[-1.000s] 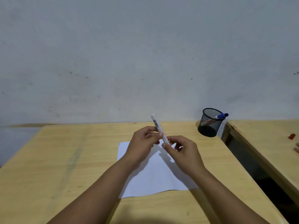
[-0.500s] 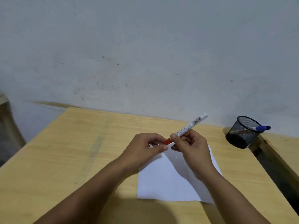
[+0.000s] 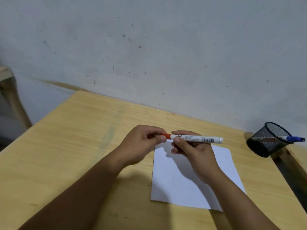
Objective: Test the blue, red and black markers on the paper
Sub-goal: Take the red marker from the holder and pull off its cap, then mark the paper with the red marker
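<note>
I hold a red marker [image 3: 197, 139] level above the far edge of a white sheet of paper [image 3: 187, 185]. My right hand [image 3: 191, 151] grips its white barrel. My left hand [image 3: 142, 143] pinches its red cap end between thumb and fingers. The marker's white tail points right. A blue marker [image 3: 294, 139] leans out of a black mesh pen cup [image 3: 267, 140] at the right. No black marker is visible; the cup's inside is too dark to tell.
The paper lies on a yellow wooden table [image 3: 74, 155] against a grey wall. A gap [image 3: 290, 173] separates this table from a second wooden table at the far right. A wooden frame [image 3: 10, 90] stands at the far left.
The marker swung from upright to level, its tail now pointing right. My left hand shifted onto the red cap end. The view turned left and tilted.
</note>
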